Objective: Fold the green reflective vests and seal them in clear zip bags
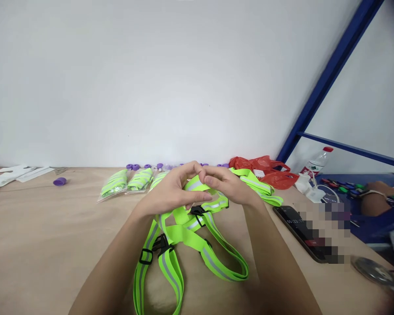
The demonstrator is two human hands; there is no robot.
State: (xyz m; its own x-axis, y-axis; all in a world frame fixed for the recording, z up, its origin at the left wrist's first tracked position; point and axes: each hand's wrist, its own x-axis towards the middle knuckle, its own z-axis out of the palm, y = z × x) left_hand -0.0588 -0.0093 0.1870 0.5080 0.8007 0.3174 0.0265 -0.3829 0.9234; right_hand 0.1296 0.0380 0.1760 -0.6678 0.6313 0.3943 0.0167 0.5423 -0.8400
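A neon-green reflective strap vest (212,260) with grey stripes hangs in loops in front of me. Black plastic buckles (160,245) and slider adjusters show on its straps. My left hand (172,188) is curled round the upper part of the vest, thumb stretched to the right. From the other side my right hand (231,183) closes on the same upper strap, and the fingertips of both hands meet above it. My fingers partly hide the gripped strap. Just behind my right hand lies another bundle of green reflective straps (258,186).
Clear bags of folded green straps (114,183) lie along the back. Several purple pieces line the wall; a purple cup-like piece (59,181) sits left. On the right are a red plastic bag (279,178), phone (298,232), bottle (315,162), blue frame (328,70) and another person's arm (377,199).
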